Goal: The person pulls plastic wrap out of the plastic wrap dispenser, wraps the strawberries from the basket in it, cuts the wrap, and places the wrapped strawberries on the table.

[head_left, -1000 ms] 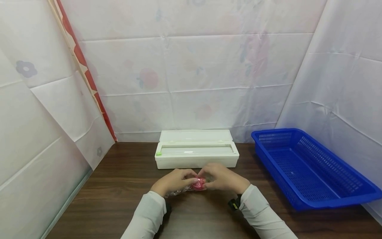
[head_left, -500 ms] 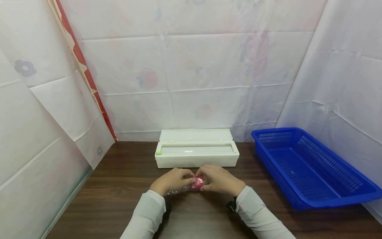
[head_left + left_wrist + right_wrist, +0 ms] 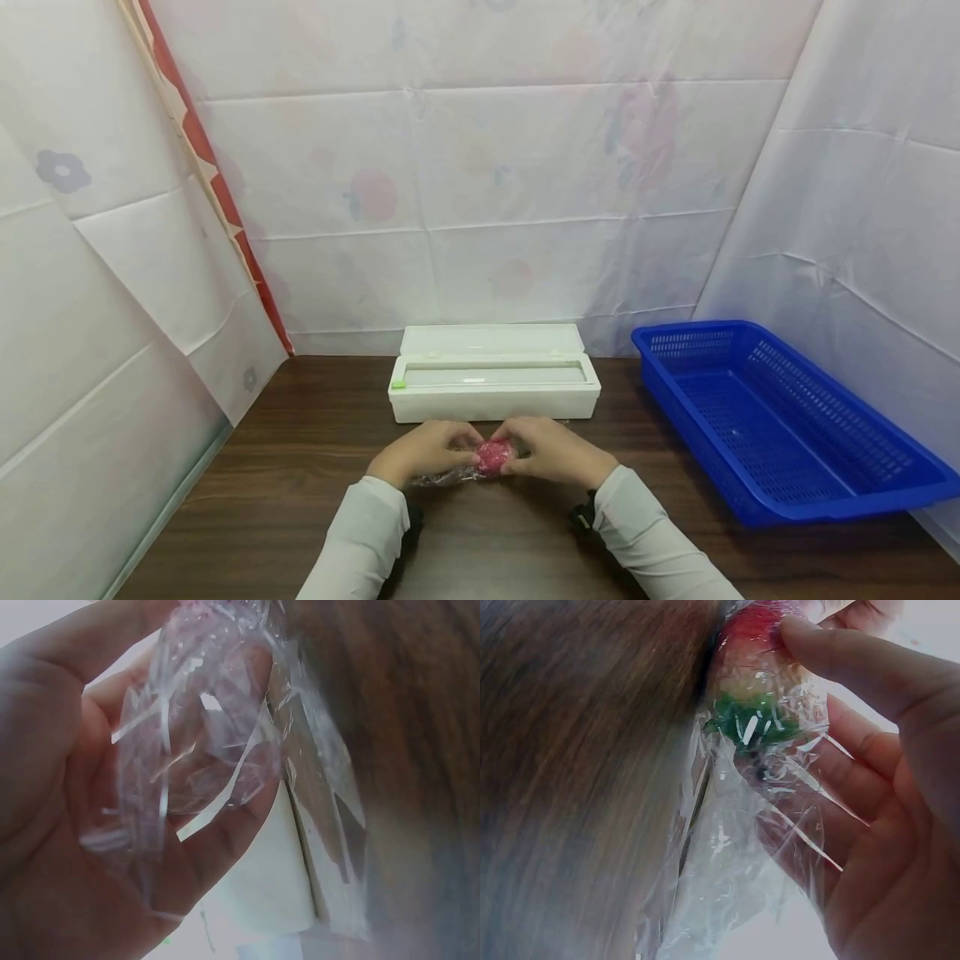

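Both hands hold a red strawberry (image 3: pixel 495 457) wrapped in clear plastic film (image 3: pixel 448 478), low over the table. In the right wrist view the strawberry (image 3: pixel 759 671) is red at one end, pale lower down, with green leaves under the film. My left hand (image 3: pixel 427 450) pinches its left side, and loose film (image 3: pixel 210 727) lies crumpled across the fingers in the left wrist view. From the right, my right hand (image 3: pixel 558 450) grips it, thumb on the red part. Film (image 3: pixel 727 847) trails past the leaves along the palm. The fingers partly hide the strawberry.
Behind the hands stands a long white film dispenser box (image 3: pixel 495 407), lid (image 3: pixel 491 338) raised, with a green slider (image 3: pixel 398 384). A blue plastic basket (image 3: pixel 840 510) sits at the right on the dark wooden table (image 3: pixel 300 517). Printed white sheets (image 3: pixel 465 167) enclose the table.
Both hands and the strawberry have shifted slightly left. The fingers have moved a little around the wrapped strawberry. The dispenser and basket stay in place.
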`<control>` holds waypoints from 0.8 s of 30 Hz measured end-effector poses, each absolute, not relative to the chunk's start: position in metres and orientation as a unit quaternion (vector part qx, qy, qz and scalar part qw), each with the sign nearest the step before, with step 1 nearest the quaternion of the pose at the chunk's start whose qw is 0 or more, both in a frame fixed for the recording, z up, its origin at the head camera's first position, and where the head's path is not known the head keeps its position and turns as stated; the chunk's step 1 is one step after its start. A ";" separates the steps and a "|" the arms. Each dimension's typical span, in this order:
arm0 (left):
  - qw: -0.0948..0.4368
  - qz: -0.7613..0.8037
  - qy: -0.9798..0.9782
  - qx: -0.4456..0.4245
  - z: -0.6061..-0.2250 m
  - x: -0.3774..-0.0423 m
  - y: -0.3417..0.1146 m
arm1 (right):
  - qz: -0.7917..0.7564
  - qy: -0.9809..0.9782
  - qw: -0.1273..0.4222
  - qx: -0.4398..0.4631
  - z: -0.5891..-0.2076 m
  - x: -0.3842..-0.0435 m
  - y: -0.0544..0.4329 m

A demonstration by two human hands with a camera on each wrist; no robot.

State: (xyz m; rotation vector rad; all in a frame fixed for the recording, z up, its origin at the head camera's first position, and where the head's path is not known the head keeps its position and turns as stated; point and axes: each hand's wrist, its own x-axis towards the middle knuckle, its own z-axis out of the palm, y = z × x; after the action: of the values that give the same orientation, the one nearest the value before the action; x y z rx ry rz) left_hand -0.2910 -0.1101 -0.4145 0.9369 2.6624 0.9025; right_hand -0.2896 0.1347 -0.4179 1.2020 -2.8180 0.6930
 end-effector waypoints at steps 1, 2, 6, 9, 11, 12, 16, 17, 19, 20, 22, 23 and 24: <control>0.086 0.304 0.896 0.313 -0.413 -0.290 -0.110 | 0.225 -0.897 0.000 0.380 -0.418 -0.290 0.135; 0.082 0.303 0.897 0.311 -0.412 -0.290 -0.109 | 0.228 -0.897 0.001 0.377 -0.418 -0.291 0.135; 0.055 0.295 0.902 0.311 -0.410 -0.289 -0.105 | 0.240 -0.897 0.004 0.371 -0.420 -0.292 0.137; 0.019 0.283 0.901 0.329 -0.410 -0.289 -0.101 | 0.243 -0.897 0.002 0.369 -0.421 -0.293 0.138; 0.001 0.273 0.899 0.342 -0.409 -0.289 -0.098 | 0.240 -0.900 0.001 0.364 -0.422 -0.293 0.138; -0.005 0.267 0.899 0.346 -0.409 -0.288 -0.097 | 0.238 -0.902 0.001 0.361 -0.422 -0.293 0.137; -0.001 0.257 0.904 0.342 -0.409 -0.287 -0.096 | 0.235 -0.904 -0.009 0.357 -0.423 -0.293 0.137; 0.000 0.256 0.905 0.340 -0.408 -0.287 -0.096 | 0.234 -0.905 -0.013 0.356 -0.423 -0.293 0.136; 0.001 0.257 0.906 0.338 -0.408 -0.287 -0.096 | 0.234 -0.905 -0.019 0.355 -0.423 -0.292 0.136; 0.001 0.256 0.906 0.338 -0.408 -0.287 -0.096 | 0.233 -0.905 -0.022 0.355 -0.422 -0.292 0.137; 0.000 0.256 0.905 0.339 -0.408 -0.287 -0.096 | 0.229 -0.907 -0.026 0.352 -0.422 -0.292 0.137; 0.000 0.257 0.904 0.341 -0.408 -0.287 -0.096 | 0.225 -0.909 -0.027 0.350 -0.423 -0.292 0.138; 0.001 0.256 0.905 0.341 -0.409 -0.287 -0.095 | 0.224 -0.909 -0.026 0.351 -0.423 -0.292 0.138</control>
State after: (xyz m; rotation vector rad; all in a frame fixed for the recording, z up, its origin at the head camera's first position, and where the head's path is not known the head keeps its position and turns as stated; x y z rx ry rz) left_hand -0.2873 -0.0953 -0.4089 1.0701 2.8407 0.8042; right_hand -0.2925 0.1379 -0.4227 1.1216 -2.9026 0.7141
